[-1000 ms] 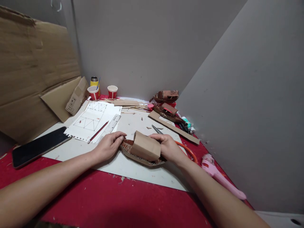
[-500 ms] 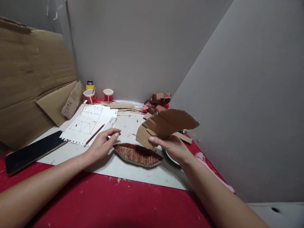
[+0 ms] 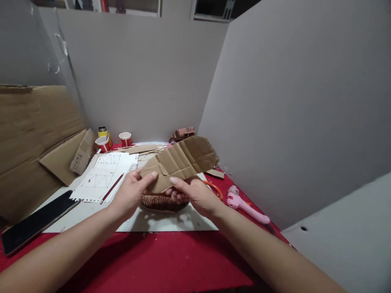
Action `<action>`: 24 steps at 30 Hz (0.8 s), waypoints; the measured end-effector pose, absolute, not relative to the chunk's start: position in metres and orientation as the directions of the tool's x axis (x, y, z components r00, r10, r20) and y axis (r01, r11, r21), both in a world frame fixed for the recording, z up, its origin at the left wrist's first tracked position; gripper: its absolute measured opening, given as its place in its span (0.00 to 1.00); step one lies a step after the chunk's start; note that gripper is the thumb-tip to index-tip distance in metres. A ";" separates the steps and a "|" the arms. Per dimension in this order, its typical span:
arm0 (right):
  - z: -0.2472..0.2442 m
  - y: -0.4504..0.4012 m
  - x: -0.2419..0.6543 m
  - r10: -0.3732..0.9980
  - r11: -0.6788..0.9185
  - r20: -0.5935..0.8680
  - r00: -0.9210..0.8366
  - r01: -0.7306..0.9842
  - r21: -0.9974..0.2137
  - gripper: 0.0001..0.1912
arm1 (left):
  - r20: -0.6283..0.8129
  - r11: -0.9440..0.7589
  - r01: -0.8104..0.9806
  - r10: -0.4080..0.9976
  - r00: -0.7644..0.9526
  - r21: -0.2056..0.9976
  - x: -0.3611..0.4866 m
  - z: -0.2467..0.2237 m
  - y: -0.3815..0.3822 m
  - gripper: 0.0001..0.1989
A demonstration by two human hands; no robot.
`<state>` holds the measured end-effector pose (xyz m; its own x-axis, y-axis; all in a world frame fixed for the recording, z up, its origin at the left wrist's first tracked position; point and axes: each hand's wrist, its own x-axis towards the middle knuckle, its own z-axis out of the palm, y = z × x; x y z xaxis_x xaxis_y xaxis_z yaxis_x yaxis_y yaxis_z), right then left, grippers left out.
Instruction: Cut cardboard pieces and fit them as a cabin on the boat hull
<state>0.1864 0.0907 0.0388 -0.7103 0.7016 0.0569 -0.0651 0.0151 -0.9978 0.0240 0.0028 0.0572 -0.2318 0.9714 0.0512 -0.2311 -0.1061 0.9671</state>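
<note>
Single view, from the person's head | facing forward and down | close above the surface (grey wall fills much up top)

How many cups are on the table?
2: the left cup stands in front of the yellow bottle, the right cup just right of it. Others could be hidden behind the held cardboard.

Our left forearm, entering from eight o'clock, and our right forearm, from between four and five, are both bare and taper toward the wrists. Our left hand and right hand are ungloved, rounded thumbnails showing.
</note>
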 end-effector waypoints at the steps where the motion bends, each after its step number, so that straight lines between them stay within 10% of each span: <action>1: 0.041 0.091 0.192 0.726 0.041 0.086 -0.683 -0.082 -0.996 0.25 | 0.055 -0.112 -0.208 0.963 -0.265 0.972 0.021 0.060 0.004 0.21; 13: 0.041 0.077 0.188 0.858 -0.087 0.099 -0.504 -0.333 -0.939 0.26 | 0.201 -0.251 -0.147 0.936 -0.291 0.957 0.043 0.069 -0.001 0.17; 18: 0.041 0.093 0.222 0.575 0.361 0.233 -0.784 -0.013 -0.932 0.22 | 0.134 -0.253 -0.265 0.908 -0.396 0.931 0.029 0.071 0.009 0.17; 21: 0.031 0.118 0.251 0.755 0.628 0.196 -0.625 0.607 -0.487 0.23 | 0.112 -0.266 -0.260 0.866 -0.487 0.928 0.010 0.074 0.010 0.15; 24: 0.016 0.138 0.268 0.825 0.557 0.095 -0.557 0.772 -0.308 0.23 | 0.087 -0.266 -0.268 0.842 -0.532 0.926 -0.003 0.074 0.010 0.14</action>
